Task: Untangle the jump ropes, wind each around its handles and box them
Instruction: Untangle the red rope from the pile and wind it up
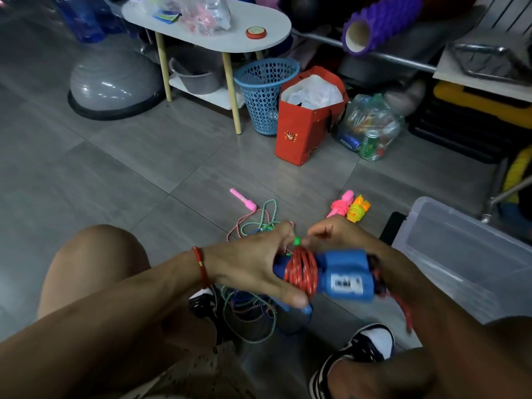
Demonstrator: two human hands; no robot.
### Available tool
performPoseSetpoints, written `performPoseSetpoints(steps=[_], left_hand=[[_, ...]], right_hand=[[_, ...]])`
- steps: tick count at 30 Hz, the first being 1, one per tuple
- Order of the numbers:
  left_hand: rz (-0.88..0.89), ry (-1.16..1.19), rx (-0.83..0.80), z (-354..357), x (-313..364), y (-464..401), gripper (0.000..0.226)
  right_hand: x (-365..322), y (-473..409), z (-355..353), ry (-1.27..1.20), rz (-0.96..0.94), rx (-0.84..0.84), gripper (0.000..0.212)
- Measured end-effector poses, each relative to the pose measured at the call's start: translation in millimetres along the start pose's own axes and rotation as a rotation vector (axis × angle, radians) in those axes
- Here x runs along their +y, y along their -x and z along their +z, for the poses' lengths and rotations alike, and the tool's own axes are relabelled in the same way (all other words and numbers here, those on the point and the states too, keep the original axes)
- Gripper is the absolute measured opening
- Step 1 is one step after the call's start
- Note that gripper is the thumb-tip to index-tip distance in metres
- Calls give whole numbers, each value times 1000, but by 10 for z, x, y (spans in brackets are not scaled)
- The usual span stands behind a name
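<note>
We hold the blue handles low in front of us, between our knees, their long axis running left to right, the counter end pointing toward the clear plastic box on our right. Our left hand grips the narrow end of the handles, thumb pressed beside the red rope coiled around them; our right hand curls over the top and pinches something small and green at the coil, apparently the rope's end. A loose red tail hangs below the right wrist. We judge the right hand nearer the box, so the finished bundle would travel rightward. Two wound ropes, pink and orange, lie just beyond our hands on the grey tiled floor, and a tangle of green and pink rope with a loose pink handle waits ahead. Farther off stand a white side table, blue basket and red bag.
</note>
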State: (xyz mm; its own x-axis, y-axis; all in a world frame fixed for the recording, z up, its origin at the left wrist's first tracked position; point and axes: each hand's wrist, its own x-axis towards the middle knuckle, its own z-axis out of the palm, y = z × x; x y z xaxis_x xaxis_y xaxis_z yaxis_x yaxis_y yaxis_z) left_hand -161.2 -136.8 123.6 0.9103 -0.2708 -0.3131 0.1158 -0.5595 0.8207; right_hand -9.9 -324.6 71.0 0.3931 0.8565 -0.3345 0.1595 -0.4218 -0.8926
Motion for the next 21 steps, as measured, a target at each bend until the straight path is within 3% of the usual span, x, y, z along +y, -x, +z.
performPoseSetpoints(steps=[3,5,8,10,13,16,19,21], left_hand=[[-11,308,124,-133,-24,17,93],[-95,519,213,-178,-33,-8,101],[-254,630,318,-230,-34,-92,81],[-383,583,351,-246,-72,-129,91],[-512,448,323,-217,-128,-162,87],[-552,256,221,-124,-114,-184,96],[-500,41,159,-27,-43,-206,79],[-457,-27,70,38,-6,-193,78]], right_hand=[[251,42,89,-34,155,106,16],[66,60,200,61,44,122,38],[-285,140,304,235,-43,75,48],[-344,208,345,563,-98,57,41],[-492,314,397,933,-187,19,35],[-640,389,365,1012,-216,11,32],[-754,427,286,1013,-256,-6,28],[-774,418,207,886,-258,-5,29]])
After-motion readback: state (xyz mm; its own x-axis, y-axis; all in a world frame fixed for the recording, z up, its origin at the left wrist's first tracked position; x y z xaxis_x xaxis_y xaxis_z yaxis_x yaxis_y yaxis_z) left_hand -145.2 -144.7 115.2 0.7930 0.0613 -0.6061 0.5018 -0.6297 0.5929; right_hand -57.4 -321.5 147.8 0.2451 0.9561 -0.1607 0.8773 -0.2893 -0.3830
